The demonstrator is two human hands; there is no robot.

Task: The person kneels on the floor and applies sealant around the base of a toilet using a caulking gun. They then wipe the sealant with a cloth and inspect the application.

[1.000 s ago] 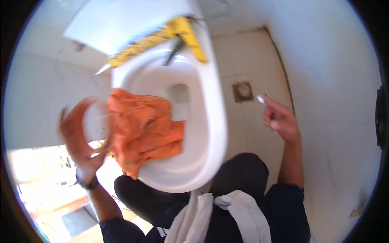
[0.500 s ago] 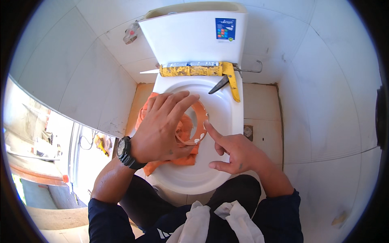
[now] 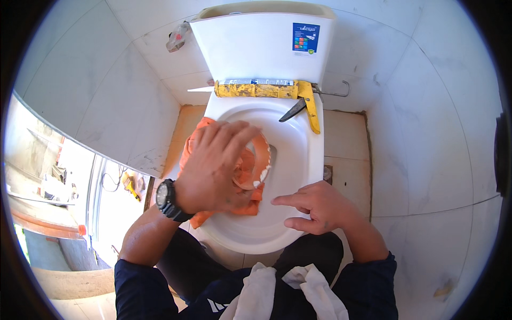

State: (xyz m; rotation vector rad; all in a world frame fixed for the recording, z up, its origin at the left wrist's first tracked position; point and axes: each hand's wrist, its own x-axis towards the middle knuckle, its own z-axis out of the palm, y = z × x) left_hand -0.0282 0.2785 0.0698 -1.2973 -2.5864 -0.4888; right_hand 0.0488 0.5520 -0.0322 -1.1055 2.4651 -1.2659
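My left hand (image 3: 213,165), a black watch on its wrist, grips an orange plastic pipe ring (image 3: 262,152) over the bowl of a white toilet (image 3: 293,176). White patches of residue dot the ring's right edge. Under that hand an orange cloth (image 3: 246,207) drapes over the bowl's left rim; the hand hides part of both cloth and ring. To the right, apart from the ring, my right hand (image 3: 322,208) holds nothing, its index finger and thumb stretched out and apart. A yellow caulking gun (image 3: 256,90) with a white-nozzled cartridge lies across the back of the toilet.
Behind stands the lidless cistern (image 3: 256,42) with a blue label. Tiled walls close in on both sides. A floor drain (image 3: 327,174) lies right of the bowl. Through the opening at left, a yellow tool (image 3: 130,186) rests on the floor. A clear plastic bag (image 3: 177,37) hangs left of the cistern.
My right hand has drawn away from the ring's edge, down and to the right. The ring has turned slightly in my left hand.
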